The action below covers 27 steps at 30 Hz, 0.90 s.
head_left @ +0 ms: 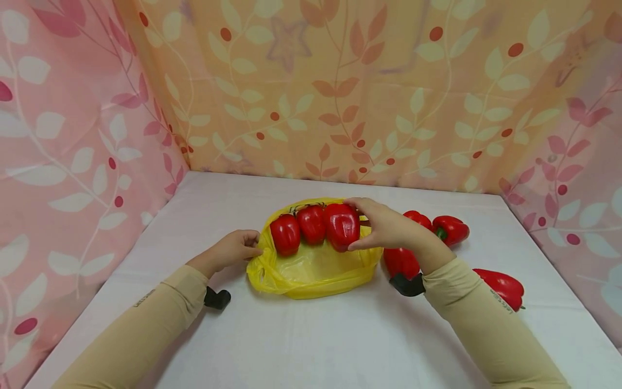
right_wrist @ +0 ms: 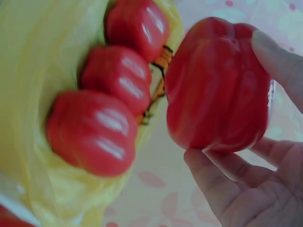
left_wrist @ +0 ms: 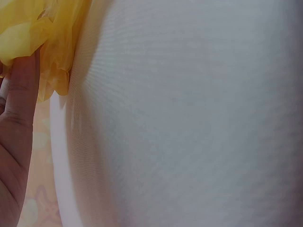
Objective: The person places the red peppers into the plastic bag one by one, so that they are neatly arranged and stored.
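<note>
My right hand (head_left: 384, 224) grips a red bell pepper (head_left: 342, 227) between thumb and fingertips, over the right part of a yellow plastic bag (head_left: 320, 283). In the right wrist view, that pepper (right_wrist: 218, 87) is held apart from three others in a row on the bag, the closest being a glossy pepper (right_wrist: 92, 132). Two of these, a left pepper (head_left: 285, 235) and a middle pepper (head_left: 311, 223), show in the head view. At the bag's left edge, my left hand (head_left: 233, 249) pinches the crumpled plastic (left_wrist: 57, 56); its fingers are partly hidden in the left wrist view.
Several more red bell peppers lie right of the bag, among them one with a green stem (head_left: 451, 229), one beside my right wrist (head_left: 400, 263) and one partly behind the right sleeve (head_left: 500, 286). A white cloth (head_left: 301, 346) covers the table; patterned curtains (head_left: 311, 92) surround it.
</note>
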Each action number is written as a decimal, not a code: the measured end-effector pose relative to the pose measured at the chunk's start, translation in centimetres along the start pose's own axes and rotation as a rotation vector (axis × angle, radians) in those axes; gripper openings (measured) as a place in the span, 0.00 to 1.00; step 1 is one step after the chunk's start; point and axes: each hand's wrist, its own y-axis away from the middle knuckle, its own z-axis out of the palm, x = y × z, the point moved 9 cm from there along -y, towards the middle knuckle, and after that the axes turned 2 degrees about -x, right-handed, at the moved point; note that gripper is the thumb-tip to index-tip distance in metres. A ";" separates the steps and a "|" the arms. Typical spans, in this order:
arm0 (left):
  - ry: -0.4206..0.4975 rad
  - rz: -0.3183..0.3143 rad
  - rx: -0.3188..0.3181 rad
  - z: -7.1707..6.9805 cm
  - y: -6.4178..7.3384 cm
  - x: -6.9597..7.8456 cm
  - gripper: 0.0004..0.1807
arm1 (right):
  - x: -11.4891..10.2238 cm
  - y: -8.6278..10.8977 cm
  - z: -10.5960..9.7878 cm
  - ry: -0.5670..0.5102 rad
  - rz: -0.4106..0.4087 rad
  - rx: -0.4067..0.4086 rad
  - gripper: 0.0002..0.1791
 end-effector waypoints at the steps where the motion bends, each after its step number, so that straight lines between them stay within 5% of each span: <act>1: 0.003 -0.002 0.001 0.0 0.0 0.0 0.07 | -0.2 -0.2 0.2 0.000 -0.005 -0.002 0.53; 27: 0.003 0.022 0.004 0.1 0.2 0.3 0.07 | -2.3 -2.5 6.3 0.108 -0.012 -0.106 0.51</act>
